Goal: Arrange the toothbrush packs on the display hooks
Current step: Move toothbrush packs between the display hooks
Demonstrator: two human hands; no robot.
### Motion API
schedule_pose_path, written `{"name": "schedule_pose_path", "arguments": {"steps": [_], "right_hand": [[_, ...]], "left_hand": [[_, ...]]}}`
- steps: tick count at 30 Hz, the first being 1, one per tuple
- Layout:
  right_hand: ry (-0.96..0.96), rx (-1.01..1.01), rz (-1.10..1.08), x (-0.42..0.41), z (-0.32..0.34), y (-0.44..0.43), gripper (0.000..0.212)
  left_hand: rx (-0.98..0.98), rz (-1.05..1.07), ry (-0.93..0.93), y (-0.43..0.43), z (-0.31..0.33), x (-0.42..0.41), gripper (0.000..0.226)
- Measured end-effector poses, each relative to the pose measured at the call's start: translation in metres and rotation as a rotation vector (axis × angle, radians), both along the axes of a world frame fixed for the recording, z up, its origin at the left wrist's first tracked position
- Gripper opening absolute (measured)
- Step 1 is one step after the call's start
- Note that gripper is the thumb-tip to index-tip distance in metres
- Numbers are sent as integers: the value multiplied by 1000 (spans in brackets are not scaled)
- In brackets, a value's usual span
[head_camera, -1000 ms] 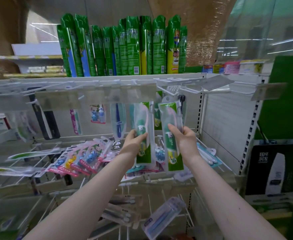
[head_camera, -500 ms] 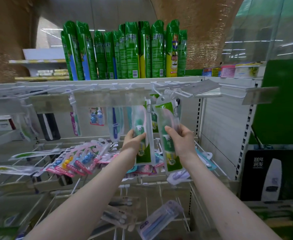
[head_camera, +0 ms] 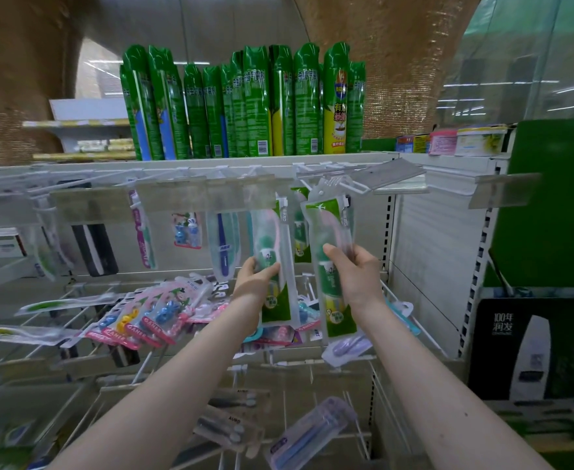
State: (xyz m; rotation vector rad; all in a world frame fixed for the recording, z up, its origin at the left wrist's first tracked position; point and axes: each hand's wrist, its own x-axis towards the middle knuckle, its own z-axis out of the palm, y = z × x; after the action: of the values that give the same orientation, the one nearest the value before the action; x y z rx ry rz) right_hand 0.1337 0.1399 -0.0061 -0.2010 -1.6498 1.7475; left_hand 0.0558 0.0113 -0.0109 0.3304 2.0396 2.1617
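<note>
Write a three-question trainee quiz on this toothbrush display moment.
1. True or false: the left hand holds nothing.
2. What stands on the top shelf? A. tall green cans B. folded towels C. shampoo bottles
3. Fill in: the right hand grips a green toothbrush pack whose top reaches the ____ row of hooks (upper or lower).
Key: 1 false, it grips a second pack; 2 A; 3 upper.

Shelf [head_camera: 211, 163] — green cans [head_camera: 258, 103] on top, toothbrush packs [head_camera: 224, 245] on hooks [head_camera: 353, 186] below.
</note>
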Motion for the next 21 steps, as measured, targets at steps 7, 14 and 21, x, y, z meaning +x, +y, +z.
{"name": "schedule_pose_path", "arguments": {"steps": [7, 14, 21], "right_hand": [[-49, 5, 25, -8, -3, 4, 23], [-136, 6, 12, -36, -5, 14, 17], [-165, 42, -1, -75, 1, 27, 5]], "left_hand": [[-16, -30, 34, 3, -4, -14, 53], [8, -77, -30, 11, -11, -30, 33], [-33, -98, -28, 20, -11, -55, 41]]}}
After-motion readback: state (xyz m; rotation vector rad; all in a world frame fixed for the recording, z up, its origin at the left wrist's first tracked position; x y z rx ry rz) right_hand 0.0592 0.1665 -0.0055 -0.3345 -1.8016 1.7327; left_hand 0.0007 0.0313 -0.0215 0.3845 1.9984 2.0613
